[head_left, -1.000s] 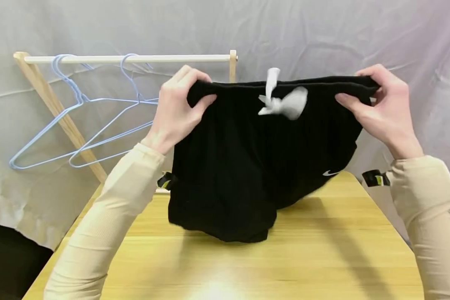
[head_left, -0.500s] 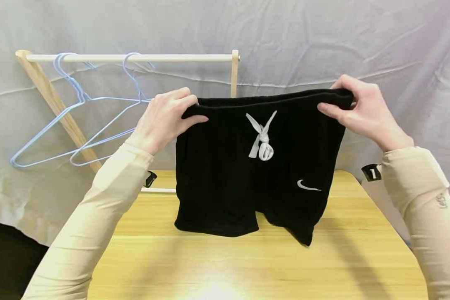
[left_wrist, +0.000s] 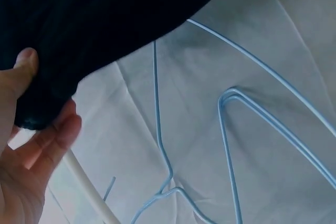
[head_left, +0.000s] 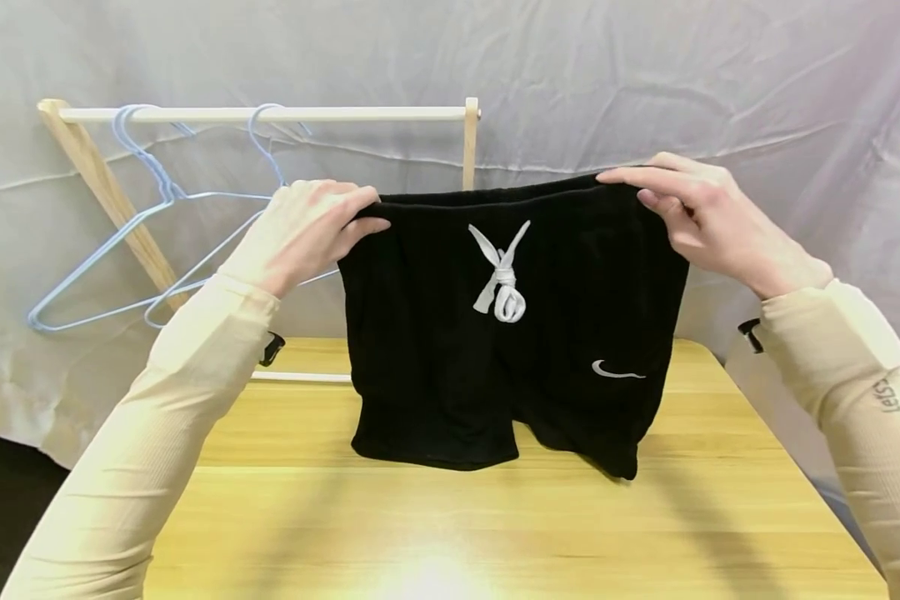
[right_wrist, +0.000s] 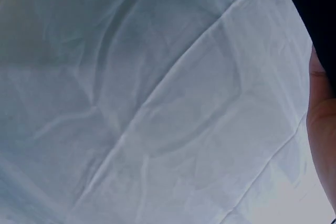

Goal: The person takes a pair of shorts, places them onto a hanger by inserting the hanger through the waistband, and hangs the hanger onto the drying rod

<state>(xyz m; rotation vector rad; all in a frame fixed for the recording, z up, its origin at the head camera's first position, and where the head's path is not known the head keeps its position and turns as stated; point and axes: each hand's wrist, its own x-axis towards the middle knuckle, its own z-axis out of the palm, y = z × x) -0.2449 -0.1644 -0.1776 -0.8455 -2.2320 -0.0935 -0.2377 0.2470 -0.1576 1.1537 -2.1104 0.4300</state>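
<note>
A pair of black shorts [head_left: 435, 333] hangs by its waistband above the table, front toward me, with a knotted white drawstring [head_left: 506, 283] and a white swoosh on one leg. My left hand [head_left: 303, 229] pinches the waistband's left corner between thumb and fingers; the left wrist view shows that hand [left_wrist: 37, 145] gripping the dark cloth [left_wrist: 94, 24]. At the right end of the waistband, my right hand [head_left: 708, 217] holds the fabric, its index finger along the top edge. Only a sliver of the right hand [right_wrist: 321, 119] shows in the right wrist view.
Behind on the left stands a wooden rack with a white rail [head_left: 285, 114]. Light blue wire hangers [head_left: 168, 192] hang from it, partly behind my left hand. Below is a light wooden table [head_left: 420, 533]; a grey cloth backdrop [head_left: 645, 75] covers the back.
The shorts swung down to hang straighter, and their drawstring settled. Both hands came lower; the left moved leftward. My right hand shifted its grip, the index finger now reaching inward along the waistband.
</note>
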